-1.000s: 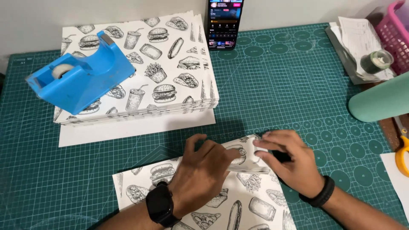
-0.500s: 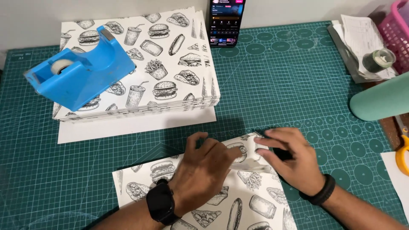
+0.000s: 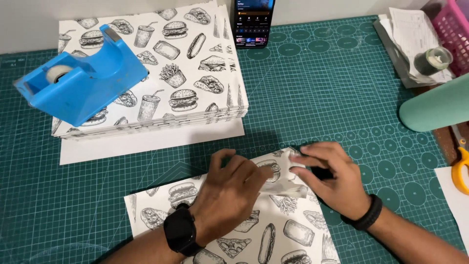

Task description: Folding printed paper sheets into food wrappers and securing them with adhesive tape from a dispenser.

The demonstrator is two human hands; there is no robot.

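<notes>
1. The food-print wrapping sheet point(image 3: 273, 230) lies at the near edge of the green cutting mat point(image 3: 322, 98); its lower part runs out of view, and both forearms cover much of it.
2. The left hand point(image 3: 232, 193), with a black watch on its wrist, lies palm down on the sheet, fingers loosely curled and pressing the paper; its fingertips are partly hidden by a folded flap.
3. The right hand point(image 3: 330, 178), a dark band on its wrist, pinches the sheet's folded far corner between thumb and fingers, a narrow grip; something dark sits under the palm, too hidden to name.
4. Further back on the left, a blue tape dispenser point(image 3: 80, 80) rests on a stack of printed sheets point(image 3: 195, 68).
5. At the far edge a phone point(image 3: 253, 22) stands, its top cut off.
6. At the right edge, a teal cylinder point(image 3: 437, 105), yellow-handled scissors point(image 3: 460, 164) and a pink basket point(image 3: 452, 27) are all cut off.
</notes>
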